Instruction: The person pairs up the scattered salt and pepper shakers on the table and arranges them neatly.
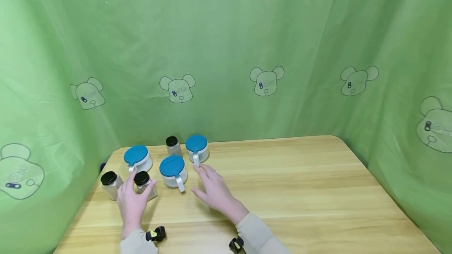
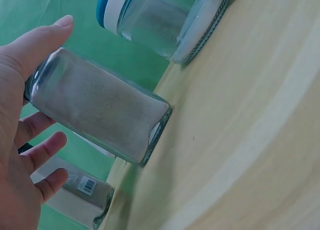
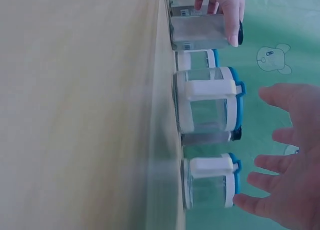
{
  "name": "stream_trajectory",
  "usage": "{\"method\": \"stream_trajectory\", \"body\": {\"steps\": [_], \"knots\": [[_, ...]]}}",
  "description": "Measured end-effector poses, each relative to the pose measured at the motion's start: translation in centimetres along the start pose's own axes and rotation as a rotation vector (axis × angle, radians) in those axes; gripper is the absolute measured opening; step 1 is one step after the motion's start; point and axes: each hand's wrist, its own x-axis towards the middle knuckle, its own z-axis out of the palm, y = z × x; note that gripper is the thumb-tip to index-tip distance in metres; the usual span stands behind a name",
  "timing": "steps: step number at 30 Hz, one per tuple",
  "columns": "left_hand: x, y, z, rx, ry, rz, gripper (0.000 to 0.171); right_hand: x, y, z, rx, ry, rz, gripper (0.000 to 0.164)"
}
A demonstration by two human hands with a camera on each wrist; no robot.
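Note:
My left hand [image 1: 132, 203] is at a square glass jar [image 1: 144, 181] with a black lid, thumb on one side near its neck and fingers on the other. In the left wrist view this jar [image 2: 100, 104] holds pale powder, and its base is at the tabletop. A second black-lidded jar [image 1: 111, 185] stands left of that hand. My right hand [image 1: 217, 191] hovers with spread fingers, holding nothing. Near it are two clear, white-handled jars with blue lids, the closer one [image 1: 173, 171] and the farther one [image 1: 197, 148].
Another blue-lidded jar [image 1: 137, 158] stands at the back left. A third black-lidded jar [image 1: 174, 146] is between the blue-lidded ones. The wooden table [image 1: 300, 191] stretches right. A green curtain [image 1: 226, 42] with bear drawings hangs behind it and along both sides.

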Motion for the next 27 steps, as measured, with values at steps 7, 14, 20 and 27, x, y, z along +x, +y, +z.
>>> {"method": "stream_trajectory", "body": {"steps": [7, 14, 20, 27], "knots": [[0.1, -0.6, 0.3, 0.009, 0.009, 0.003, 0.075, 1.9, -0.9, 1.7, 0.044, -0.056, 0.019, 0.077], [0.0, -1.1, 0.4, 0.023, -0.006, -0.006, 0.078, 3.1, -2.0, 2.9, 0.129, -0.038, 0.062, 0.083], [-0.1, -1.3, 0.4, 0.033, -0.025, -0.007, 0.079, 4.1, -2.7, 3.7, 0.241, -0.021, 0.127, 0.086], [0.0, -1.4, 0.5, 0.025, -0.022, 0.001, 0.078, 5.1, -3.1, 4.8, 0.299, -0.035, 0.228, 0.095]]}}
